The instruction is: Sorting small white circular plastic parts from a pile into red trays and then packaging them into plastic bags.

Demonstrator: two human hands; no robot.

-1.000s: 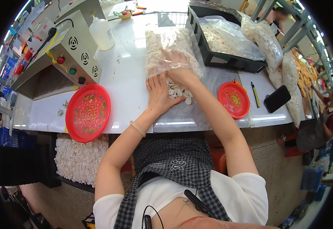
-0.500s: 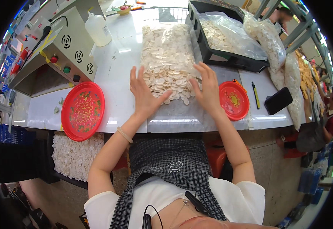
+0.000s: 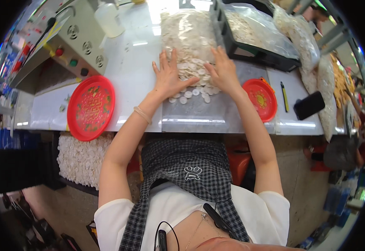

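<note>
The clear plastic bag point(image 3: 186, 29), my landmark throughout, lies flat on the white table point(image 3: 190, 113) with pale discs showing through it. At its near end, on the wearer's side, I see the loose pale discs point(image 3: 193, 69) in a heap between the two hands, a few lying singly at the heap's near fringe.

The left hand point(image 3: 167, 79) is at the near left of the bag, against the heap's left flank; its fingers are spread wide, the thumb reaching across the nearest discs. The right hand point(image 3: 225, 74) is at the near right of the bag, its fingers only slightly parted and its thumb held well out toward the heap. I see neither hand gripping anything; how firmly the fingertips press, I cannot tell.

Just right of the bag I note the black crate point(image 3: 270, 61), containing more discs and plastic film. Nearer, to the bag's right, are the small red tray point(image 3: 260, 100), then the yellow-and-black tool point(image 3: 284, 97) and the black phone point(image 3: 309, 105). Left of the bag are the translucent bottle point(image 3: 109, 20) and, farther out, the metal machine point(image 3: 71, 39). The large red tray point(image 3: 91, 108) occupies the near left.
</note>
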